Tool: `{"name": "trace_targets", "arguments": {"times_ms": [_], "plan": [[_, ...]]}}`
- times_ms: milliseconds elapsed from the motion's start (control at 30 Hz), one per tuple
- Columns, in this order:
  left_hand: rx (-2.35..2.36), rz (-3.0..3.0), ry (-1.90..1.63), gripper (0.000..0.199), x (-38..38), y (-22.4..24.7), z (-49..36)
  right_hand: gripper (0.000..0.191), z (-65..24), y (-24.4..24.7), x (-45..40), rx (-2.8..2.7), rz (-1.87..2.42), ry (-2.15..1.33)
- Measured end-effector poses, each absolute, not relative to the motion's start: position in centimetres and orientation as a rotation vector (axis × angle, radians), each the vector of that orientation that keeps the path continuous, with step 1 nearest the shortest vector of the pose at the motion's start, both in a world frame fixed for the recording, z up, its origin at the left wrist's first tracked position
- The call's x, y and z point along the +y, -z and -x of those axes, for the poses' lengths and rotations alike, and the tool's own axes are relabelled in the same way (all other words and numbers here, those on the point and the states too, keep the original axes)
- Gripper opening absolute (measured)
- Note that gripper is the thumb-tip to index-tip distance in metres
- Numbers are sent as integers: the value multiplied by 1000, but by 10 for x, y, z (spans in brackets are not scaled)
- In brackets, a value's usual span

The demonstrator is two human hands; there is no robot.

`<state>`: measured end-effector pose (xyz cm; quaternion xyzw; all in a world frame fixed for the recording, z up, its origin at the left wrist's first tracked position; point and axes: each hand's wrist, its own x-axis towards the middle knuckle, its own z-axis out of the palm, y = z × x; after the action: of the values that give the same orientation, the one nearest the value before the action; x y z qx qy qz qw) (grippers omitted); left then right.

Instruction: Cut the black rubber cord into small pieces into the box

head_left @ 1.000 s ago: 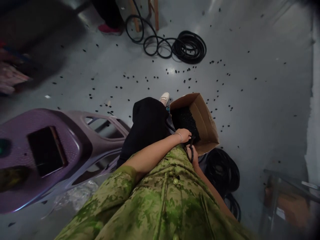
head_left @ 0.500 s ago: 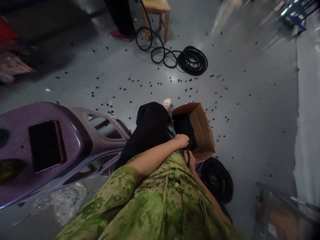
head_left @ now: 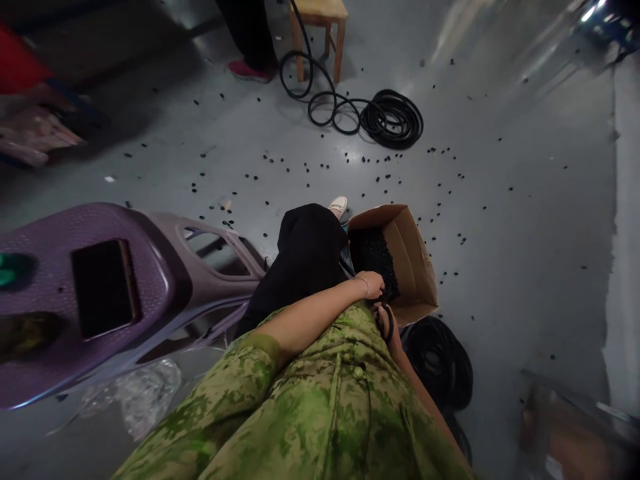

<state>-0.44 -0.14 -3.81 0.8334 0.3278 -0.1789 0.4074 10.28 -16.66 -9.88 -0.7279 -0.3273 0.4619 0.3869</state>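
My left hand (head_left: pixel 370 285), with a thin bracelet at its wrist, is closed over the near edge of a cardboard box (head_left: pixel 416 267). A dark strand, which looks like black rubber tube (head_left: pixel 346 269), runs to it past my knee. Just below, my right hand (head_left: pixel 389 323) is wrapped round black-handled scissors (head_left: pixel 390 323); their blades are mostly hidden between the hands. Inside the box lies a heap of small black pieces (head_left: pixel 373 257). A coil of black tube (head_left: pixel 435 360) rests on the floor to the right of my right forearm.
On my left stands a purple plastic stool (head_left: pixel 155 267) carrying a phone (head_left: pixel 105 288). Small black rings are scattered over the grey floor. Further off lie another tube coil (head_left: pixel 393 120), a wooden stool (head_left: pixel 320 9) and a person's foot in a red shoe (head_left: pixel 251 71). Clear plastic (head_left: pixel 150 400) lies at lower left.
The whole view has shifted slightly, so surroundings appear further right. My right hand and the scissors have turned a little and moved slightly away from my left hand.
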Motion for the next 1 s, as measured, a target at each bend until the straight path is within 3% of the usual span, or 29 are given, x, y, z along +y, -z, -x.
{"name": "trace_targets", "arguments": {"times_ms": [800,1000], "plan": [[1027,-2074,419,26,3,39,8,46,-99,104,-159,-1062,2055,-926],[936,-2139,410,24,2,38,11,49,-98,93,-159,-902,1966,-1121]]}}
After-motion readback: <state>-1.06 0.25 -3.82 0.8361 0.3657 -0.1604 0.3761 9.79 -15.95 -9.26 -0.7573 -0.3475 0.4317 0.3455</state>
